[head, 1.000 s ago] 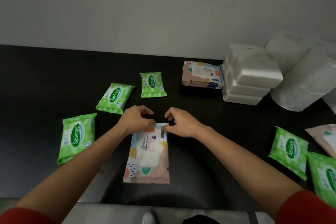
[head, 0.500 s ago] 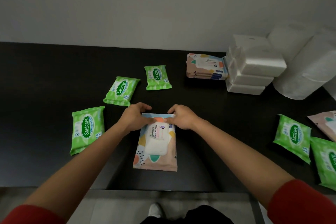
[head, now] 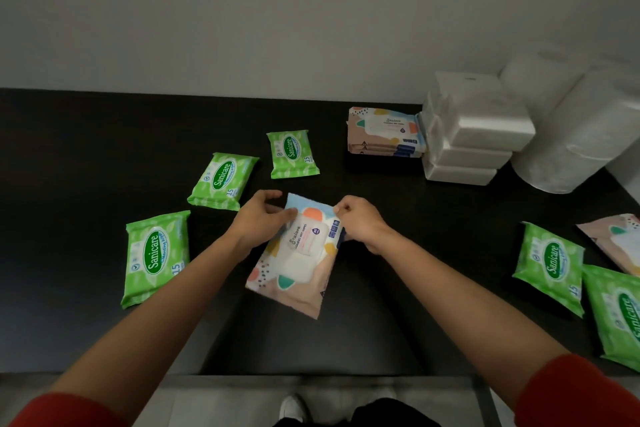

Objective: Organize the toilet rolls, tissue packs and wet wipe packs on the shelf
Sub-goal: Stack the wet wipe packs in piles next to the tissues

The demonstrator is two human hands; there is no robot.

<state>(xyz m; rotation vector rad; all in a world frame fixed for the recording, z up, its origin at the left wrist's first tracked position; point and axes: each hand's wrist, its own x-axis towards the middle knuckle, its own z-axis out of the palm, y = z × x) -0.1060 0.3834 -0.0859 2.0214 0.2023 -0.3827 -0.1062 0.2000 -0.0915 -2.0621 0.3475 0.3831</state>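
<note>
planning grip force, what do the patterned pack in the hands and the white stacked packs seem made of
Patterned pack: likely soft plastic film, fairly matte, judging by printed wrap and flat sealed ends; the white flap looks stiffer. White stacked packs: probably thin glossy film over tissue, given sheen and rumpled ends.

Flanking the centre wipe pack point(head: 298, 263) on the shelf point(head: 69, 184): left Sanicare packs point(head: 155, 258), right Sanicare packs point(head: 550, 267). Standing behind, rightward: wipe-pack stack point(head: 384, 132) touching tissue stack point(head: 478, 128), toilet rolls point(head: 571, 142) beside it.
</note>
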